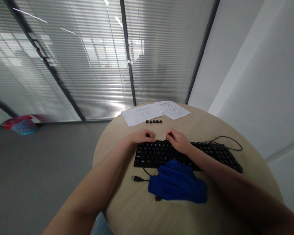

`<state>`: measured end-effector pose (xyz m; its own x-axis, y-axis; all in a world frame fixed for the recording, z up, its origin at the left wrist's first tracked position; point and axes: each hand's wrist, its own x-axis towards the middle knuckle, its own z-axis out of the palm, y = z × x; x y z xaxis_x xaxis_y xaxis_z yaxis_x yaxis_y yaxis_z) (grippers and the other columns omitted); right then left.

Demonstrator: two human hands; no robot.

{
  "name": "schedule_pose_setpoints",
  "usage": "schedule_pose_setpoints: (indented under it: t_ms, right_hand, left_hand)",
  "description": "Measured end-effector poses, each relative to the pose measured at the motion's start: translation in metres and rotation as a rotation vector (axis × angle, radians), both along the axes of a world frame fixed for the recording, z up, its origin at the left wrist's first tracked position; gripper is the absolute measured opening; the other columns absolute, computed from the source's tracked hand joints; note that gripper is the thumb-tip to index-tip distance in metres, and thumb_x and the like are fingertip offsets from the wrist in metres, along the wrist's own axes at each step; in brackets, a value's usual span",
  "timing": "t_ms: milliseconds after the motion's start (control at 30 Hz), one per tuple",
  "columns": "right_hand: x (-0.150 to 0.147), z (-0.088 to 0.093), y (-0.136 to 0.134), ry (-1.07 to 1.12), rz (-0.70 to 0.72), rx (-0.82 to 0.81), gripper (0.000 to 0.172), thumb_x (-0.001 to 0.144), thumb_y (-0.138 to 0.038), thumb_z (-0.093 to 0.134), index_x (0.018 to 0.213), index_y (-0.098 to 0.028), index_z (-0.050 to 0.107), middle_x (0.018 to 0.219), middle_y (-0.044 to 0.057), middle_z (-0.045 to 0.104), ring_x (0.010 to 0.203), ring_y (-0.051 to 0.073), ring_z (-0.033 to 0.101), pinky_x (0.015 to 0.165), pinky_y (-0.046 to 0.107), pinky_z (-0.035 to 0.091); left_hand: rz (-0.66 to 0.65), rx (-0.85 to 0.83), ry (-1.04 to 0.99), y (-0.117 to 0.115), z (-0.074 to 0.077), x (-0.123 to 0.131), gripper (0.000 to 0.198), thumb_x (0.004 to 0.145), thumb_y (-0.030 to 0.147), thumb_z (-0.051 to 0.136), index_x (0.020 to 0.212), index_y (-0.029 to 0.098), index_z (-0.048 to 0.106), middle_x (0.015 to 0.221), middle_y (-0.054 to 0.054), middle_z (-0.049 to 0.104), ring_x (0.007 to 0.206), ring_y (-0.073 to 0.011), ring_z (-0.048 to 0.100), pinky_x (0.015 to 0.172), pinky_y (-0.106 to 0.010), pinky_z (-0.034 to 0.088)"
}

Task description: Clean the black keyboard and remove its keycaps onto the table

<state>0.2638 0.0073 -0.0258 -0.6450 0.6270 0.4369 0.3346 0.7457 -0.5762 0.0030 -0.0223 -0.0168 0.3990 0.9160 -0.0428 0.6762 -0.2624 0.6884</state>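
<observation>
From near above, one head-worn camera looks forward and down on the counter (pixel 132 209). Its wide view reaches the glass wall (pixel 100 81) behind.

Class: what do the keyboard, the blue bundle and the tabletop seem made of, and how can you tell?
Keyboard: probably hard plastic, black, with separate moulded-looking keys.
Blue bundle: most likely fabric, dull and soft, slumping in loose folds.
Tabletop: wood or wood-look laminate, fairly matte; pale streaky grain fits both.

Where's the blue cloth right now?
In the head view, low and just right of centre: the cloth overlaps the keyboard, right of the USB plug.
</observation>
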Motion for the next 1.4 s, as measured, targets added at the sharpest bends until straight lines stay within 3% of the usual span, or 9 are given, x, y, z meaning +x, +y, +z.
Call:
schedule_pose_setpoints:
  t_ms: [667, 800, 1033, 1400]
  right_hand:
    - [-0.0037, 0.0035, -0.0011, -0.014, 0.075, 0.027, 0.021, 0.097, -0.034, 0.048, 0.09, -0.02, 0.061, 0.077, 0.006, 0.068, 0.073, 0.022, 0.064, 0.072, 0.032, 0.043]
    - [-0.0026, 0.0054, -0.0031, 0.003, 0.107, 0.048, 0.021, 0.098, -0.034, 0.045, 0.097, -0.021, 0.061, 0.079, 0.005, 0.067, 0.075, 0.021, 0.064, 0.074, 0.032, 0.044]
    - [0.0003, 0.0041, -0.002, 0.0, 0.053, 0.021, 0.021, 0.099, -0.034, 0.041, 0.089, -0.022, 0.055, 0.073, 0.004, 0.063, 0.069, 0.02, 0.061, 0.069, 0.031, 0.042]
    - [0.0008, -0.0031, -0.0021, 0.005, 0.006, 0.115, 0.02, 0.099, -0.031, 0.04, 0.094, -0.02, 0.056, 0.072, 0.004, 0.063, 0.067, 0.02, 0.061, 0.068, 0.031, 0.043]
  left_hand:
    - [-0.007, 0.03, 0.072, -0.0017, 0.0029, -0.0022, 0.039, 0.079, 0.055, 0.065, 0.071, 0.017, 0.064, 0.062, 0.002, 0.056, 0.061, -0.0136, 0.05, 0.057, -0.026, 0.035]
    - [-0.001, 0.041, 0.091, 0.0, 0.0007, -0.0036, 0.04, 0.079, 0.056, 0.065, 0.071, 0.017, 0.064, 0.061, 0.002, 0.056, 0.062, -0.0141, 0.052, 0.057, -0.025, 0.035]
    - [0.003, 0.045, 0.093, -0.0016, 0.0042, -0.0007, 0.039, 0.078, 0.056, 0.065, 0.071, 0.017, 0.065, 0.062, 0.002, 0.058, 0.061, -0.0138, 0.051, 0.058, -0.026, 0.034]
    - [0.002, 0.024, 0.069, -0.001, 0.005, 0.0007, 0.039, 0.078, 0.054, 0.066, 0.073, 0.015, 0.066, 0.062, 0.002, 0.057, 0.062, -0.0134, 0.05, 0.058, -0.026, 0.035]
